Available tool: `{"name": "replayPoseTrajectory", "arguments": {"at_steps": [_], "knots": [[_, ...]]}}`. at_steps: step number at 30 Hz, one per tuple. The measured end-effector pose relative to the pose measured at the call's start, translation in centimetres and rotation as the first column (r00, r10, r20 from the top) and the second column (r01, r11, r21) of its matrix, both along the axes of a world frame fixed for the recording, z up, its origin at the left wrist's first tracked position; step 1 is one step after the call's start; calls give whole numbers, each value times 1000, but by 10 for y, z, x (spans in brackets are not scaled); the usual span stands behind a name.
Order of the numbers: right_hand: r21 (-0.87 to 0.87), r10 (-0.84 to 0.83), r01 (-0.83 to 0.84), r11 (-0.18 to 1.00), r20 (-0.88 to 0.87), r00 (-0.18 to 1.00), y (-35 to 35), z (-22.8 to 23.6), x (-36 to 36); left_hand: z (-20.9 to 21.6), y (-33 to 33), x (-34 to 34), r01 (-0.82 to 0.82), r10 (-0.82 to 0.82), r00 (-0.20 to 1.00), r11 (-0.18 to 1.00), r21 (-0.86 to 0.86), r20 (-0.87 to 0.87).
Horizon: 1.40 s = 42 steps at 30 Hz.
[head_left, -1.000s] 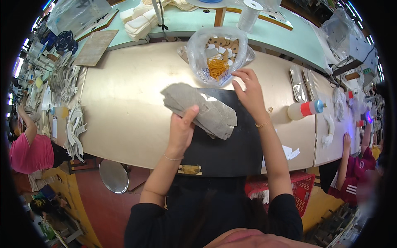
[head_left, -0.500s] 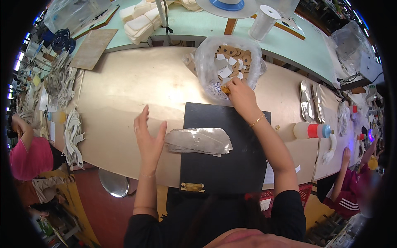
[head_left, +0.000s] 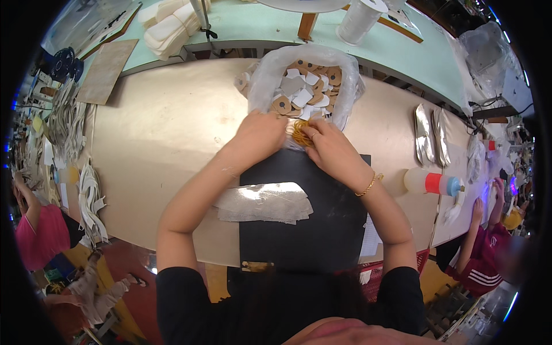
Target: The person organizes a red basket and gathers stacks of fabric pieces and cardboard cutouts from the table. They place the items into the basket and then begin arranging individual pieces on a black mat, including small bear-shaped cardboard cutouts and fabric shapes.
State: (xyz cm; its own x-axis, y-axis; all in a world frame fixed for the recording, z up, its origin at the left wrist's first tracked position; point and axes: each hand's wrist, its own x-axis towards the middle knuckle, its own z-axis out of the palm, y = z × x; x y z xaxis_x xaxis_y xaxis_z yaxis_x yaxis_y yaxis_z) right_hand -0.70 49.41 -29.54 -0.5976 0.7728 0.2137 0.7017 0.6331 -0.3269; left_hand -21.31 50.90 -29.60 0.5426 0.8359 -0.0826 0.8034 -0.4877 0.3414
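A bunch of yellow rubber bands [head_left: 302, 133] lies at the near edge of a clear plastic bag [head_left: 263, 86]. My right hand [head_left: 332, 146] pinches this bunch from the right. On its left side, my left hand [head_left: 260, 135] is closed against the bag's near rim; what its fingertips hold is hidden. Brown and white cut pieces [head_left: 305, 92] fill the bag. Nearer to me, a stack of shiny silver pieces [head_left: 265, 204] lies partly on a black board [head_left: 305, 241], with its left end on the table.
Two silver pieces [head_left: 424, 135] lie at the right, beyond a bottle with a blue cap [head_left: 431, 181]. White strips [head_left: 91, 201] hang at the table's left edge. A pale green bench [head_left: 259, 29] runs along the back. People sit at both sides [head_left: 43, 236].
My left hand has moved from beside the silver stack up to the bag's near rim. My right hand has drawn the rubber bands slightly toward me.
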Motion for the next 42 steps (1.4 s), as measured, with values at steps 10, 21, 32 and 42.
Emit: {"name": "replayPoseTrajectory", "arguments": {"at_steps": [10,21,32,42], "knots": [[-61,-254,247,967,-187,949,49,7,-5,-9,46,4,-194,106,875,970,143,473],[39,-117,117,992,0,993,40,-17,-2,-22,74,-22,-106,102,943,994,-6,316],[-30,-168,165,986,-251,953,39,-12,1,-24,51,-2,-30,-22,981,964,264,191],[55,-331,338,940,-105,938,77,-21,-9,-29,63,9,-178,106,950,957,228,295]]}}
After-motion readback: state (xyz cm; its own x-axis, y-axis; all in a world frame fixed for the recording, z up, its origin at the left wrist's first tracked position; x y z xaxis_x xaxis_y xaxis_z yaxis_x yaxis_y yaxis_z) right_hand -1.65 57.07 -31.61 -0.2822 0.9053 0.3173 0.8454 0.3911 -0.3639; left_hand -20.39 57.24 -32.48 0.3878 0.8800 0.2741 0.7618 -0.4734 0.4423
